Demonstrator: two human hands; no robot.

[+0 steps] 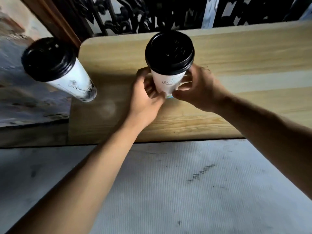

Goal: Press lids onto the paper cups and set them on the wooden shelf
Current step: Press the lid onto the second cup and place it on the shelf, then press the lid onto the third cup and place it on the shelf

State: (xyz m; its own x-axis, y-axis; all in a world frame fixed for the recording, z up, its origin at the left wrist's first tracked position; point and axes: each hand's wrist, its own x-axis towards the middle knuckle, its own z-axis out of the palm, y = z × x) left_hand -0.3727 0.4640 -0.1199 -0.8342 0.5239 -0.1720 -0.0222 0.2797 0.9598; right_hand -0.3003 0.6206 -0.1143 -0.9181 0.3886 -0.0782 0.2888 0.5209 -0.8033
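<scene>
Paper cup, white with a faint printed logo and a black plastic dome lid [169,65], sits at the middle of the light wooden shelf [236,65], lid already seated flush all round as far as I can see. I have both hands on its lower wall: left hand [145,97] wrapped round the left side, right hand [197,88] round the right, thumbs nearly meeting at the base in front. Grip is low and two-sided, which I read as steadying a tall, narrow-footed cup while it's set down; holding below the lid also avoids popping the rim loose. Can't tell if the base is fully touching the wood or a hair above it; the thumbs hide that edge. Second tall white paper cup with black lid [59,68] stands at the shelf's left end, well apart from the held one, looks leaning but that's likely wide-angle lens distortion. Its foot is near the shelf's rounded corner, so I'd leave it alone. Grey ribbed mat [185,183] lies below the shelf's near edge, nothing on it. My call: placing step, close to done; next is to release evenly so the cup doesn't tip.
</scene>
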